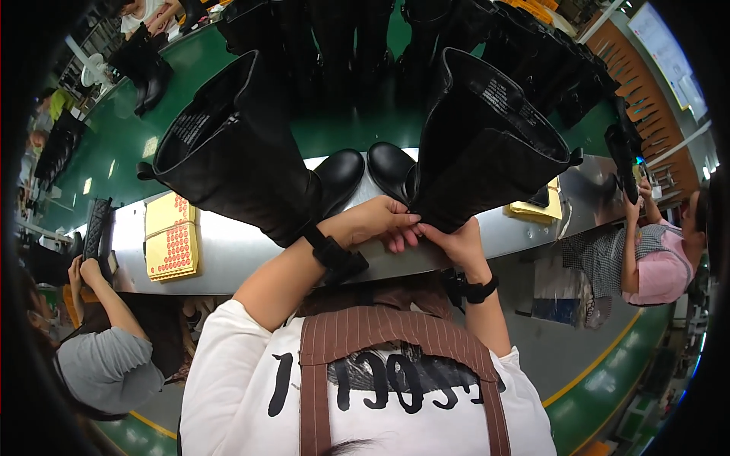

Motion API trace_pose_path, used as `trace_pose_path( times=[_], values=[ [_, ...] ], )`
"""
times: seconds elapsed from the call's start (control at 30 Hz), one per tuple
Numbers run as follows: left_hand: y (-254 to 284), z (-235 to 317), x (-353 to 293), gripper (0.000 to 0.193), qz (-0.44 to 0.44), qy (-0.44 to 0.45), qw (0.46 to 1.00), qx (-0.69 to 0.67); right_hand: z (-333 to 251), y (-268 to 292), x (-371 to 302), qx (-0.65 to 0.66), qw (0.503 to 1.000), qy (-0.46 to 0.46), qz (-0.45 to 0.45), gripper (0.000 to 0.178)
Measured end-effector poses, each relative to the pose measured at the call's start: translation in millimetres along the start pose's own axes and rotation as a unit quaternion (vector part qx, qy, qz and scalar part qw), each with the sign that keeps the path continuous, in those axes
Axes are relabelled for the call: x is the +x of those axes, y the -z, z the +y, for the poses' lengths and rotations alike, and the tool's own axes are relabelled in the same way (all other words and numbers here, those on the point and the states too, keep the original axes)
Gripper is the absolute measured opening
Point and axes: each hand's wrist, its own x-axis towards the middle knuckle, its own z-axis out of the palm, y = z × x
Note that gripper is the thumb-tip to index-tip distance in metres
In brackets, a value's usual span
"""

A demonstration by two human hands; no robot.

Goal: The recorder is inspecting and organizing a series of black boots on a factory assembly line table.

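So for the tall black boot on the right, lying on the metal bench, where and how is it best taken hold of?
Probably low on the shaft of the right boot, near the heel, coming from the person's side. That end faces the left hand and right hand, which already touch it, while the wide opening points away and looks too floppy to grip.

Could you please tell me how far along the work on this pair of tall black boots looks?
Both boots stand on the grey bench. The left boot stands free, neither hand on it. In hand is the right boot: the left hand and right hand both pinch at its lower back edge. Whether either boot is finished cannot be told.
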Motion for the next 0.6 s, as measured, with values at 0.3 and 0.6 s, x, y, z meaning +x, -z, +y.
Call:
trace_pose_path(
  times=[0.3, 0.6],
  values=[
    [2.2, 11.5, -6.3, 0.032, 0.032, -0.015, 0.998, 0.052, -3.3, -0.9, -3.0, -0.068, 0.997, 0.022, 0.038, 0.029],
    [-48.8, 98.7, -80.3, 0.034, -0.015, -0.207, 0.978, -0.034, -2.0, -5.1, -2.3, -0.119, 0.989, 0.037, 0.078, 0.035]
  ],
)
